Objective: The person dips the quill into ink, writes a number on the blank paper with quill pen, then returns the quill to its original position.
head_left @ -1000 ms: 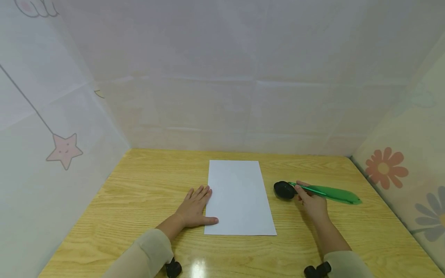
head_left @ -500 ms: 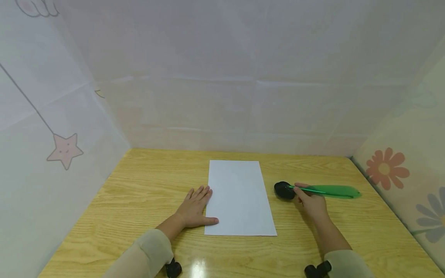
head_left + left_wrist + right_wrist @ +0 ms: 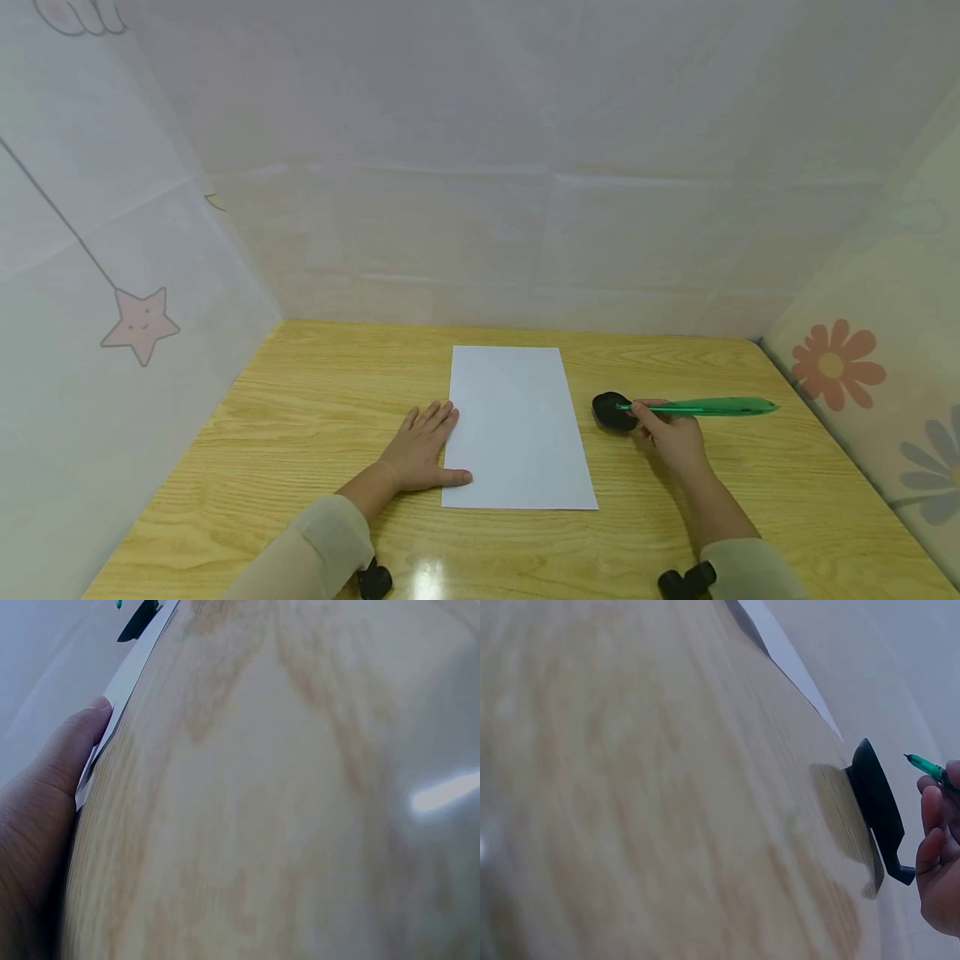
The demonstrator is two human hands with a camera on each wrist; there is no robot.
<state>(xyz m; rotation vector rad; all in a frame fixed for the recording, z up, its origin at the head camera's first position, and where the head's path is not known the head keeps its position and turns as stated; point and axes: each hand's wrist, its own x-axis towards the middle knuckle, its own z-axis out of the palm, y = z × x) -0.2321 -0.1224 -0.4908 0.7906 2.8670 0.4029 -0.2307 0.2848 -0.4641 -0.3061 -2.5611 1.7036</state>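
Observation:
My left hand [image 3: 416, 456] lies flat with spread fingers on the left edge of a blank white sheet of paper [image 3: 517, 425]. In the left wrist view its thumb [image 3: 71, 746] rests along the paper's edge. Between thumb and fingertips, my right hand [image 3: 678, 442] pinches a green feather quill pen [image 3: 723, 406] near its writing end. The feather points right and the nib points left. Below the nib is a small, rounded black dish-like piece [image 3: 609, 417]. Seen from the right wrist, this black piece [image 3: 875, 791] has a narrow tail, and the pen's dark nib [image 3: 909, 757] shows above it.
The wooden table [image 3: 315, 375] meets a pale cloth backdrop [image 3: 510, 233] at its back edge. Printed side cloths with a star [image 3: 140, 323] and flowers [image 3: 828, 364] flank it. Black wrist-worn devices [image 3: 686, 581] sit by both sleeves.
The quill has turned in my right fingers, so the feather shows narrower and straighter, and its nib has shifted slightly left over the black piece. The left hand and paper stay put.

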